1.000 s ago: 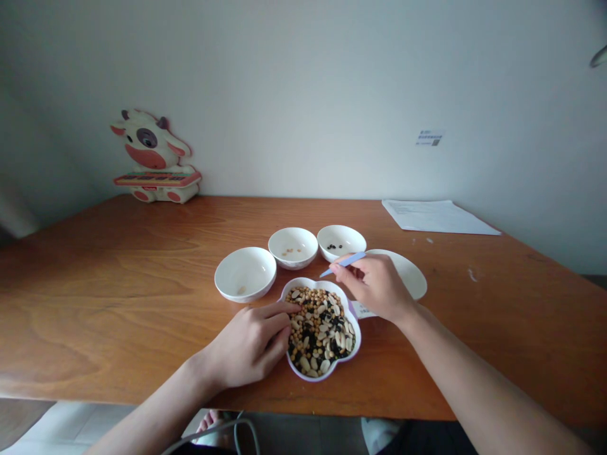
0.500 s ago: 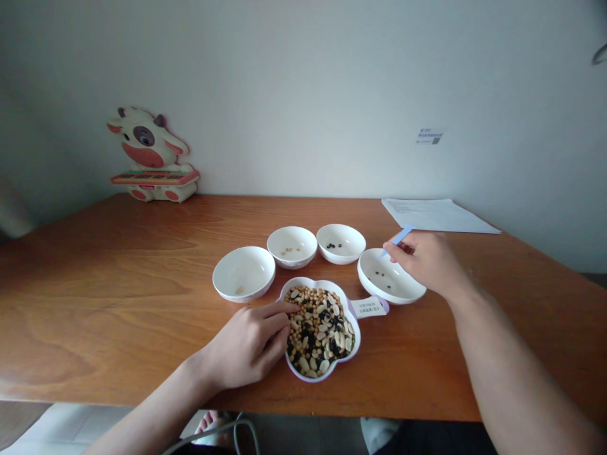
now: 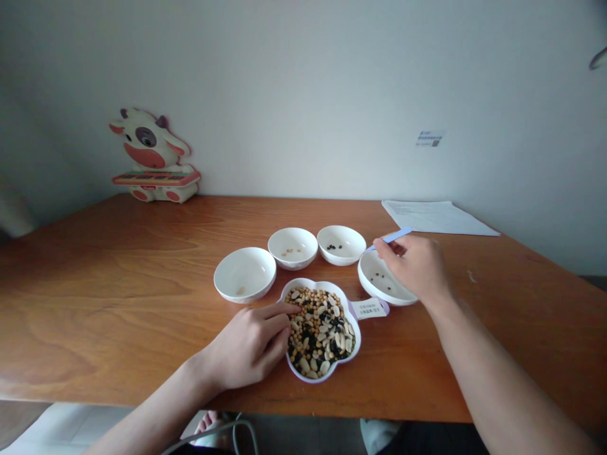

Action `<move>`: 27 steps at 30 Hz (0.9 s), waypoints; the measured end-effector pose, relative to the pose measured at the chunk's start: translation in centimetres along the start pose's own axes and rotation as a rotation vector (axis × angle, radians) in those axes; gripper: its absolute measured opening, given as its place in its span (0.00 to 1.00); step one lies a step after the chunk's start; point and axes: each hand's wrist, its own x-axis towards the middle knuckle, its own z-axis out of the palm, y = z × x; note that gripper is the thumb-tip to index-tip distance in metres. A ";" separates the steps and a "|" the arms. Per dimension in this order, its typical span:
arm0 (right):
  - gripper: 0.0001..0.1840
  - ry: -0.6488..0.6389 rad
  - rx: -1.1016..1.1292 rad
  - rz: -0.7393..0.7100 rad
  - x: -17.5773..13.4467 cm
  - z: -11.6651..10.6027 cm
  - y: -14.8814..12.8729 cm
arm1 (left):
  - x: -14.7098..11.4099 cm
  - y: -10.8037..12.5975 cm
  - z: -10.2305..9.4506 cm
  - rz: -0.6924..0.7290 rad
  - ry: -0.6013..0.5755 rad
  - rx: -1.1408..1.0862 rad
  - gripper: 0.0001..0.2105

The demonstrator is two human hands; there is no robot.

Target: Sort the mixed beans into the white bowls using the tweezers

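My left hand [image 3: 258, 344] grips the left rim of a white and lilac scalloped dish [image 3: 356, 341], its forefinger reaching over the edge. Mixed peanuts, yellow beans and dark seeds [image 3: 322, 328] fill this dish. In my right hand [image 3: 417, 265] is a pair of pale blue tweezers [image 3: 397, 235], closed between thumb and fingers. It hovers over the right white bowl [image 3: 386, 294], where several small dark grains lie; the hand covers part of that bowl, and the tweezer tips are hard to make out.
Left of that bowl stand a white bowl with black beans [image 3: 341, 256], one with pale yellowish pieces [image 3: 293, 261] and one with a pale piece [image 3: 244, 292]. The dish's labelled handle [image 3: 370, 308] points right. A cow toy keyboard [image 3: 155, 179] and papers [image 3: 439, 217] are near the wall.
My right hand has shifted left above the right bowl, and the tweezers have tilted flatter. The right bowl now shows more grains. My left hand stays on the dish.
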 end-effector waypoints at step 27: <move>0.09 -0.543 0.596 -0.567 -4.0 2.7 -7.3 | 0.2 0.2 0.1 -0.003 0.012 -0.003 0.12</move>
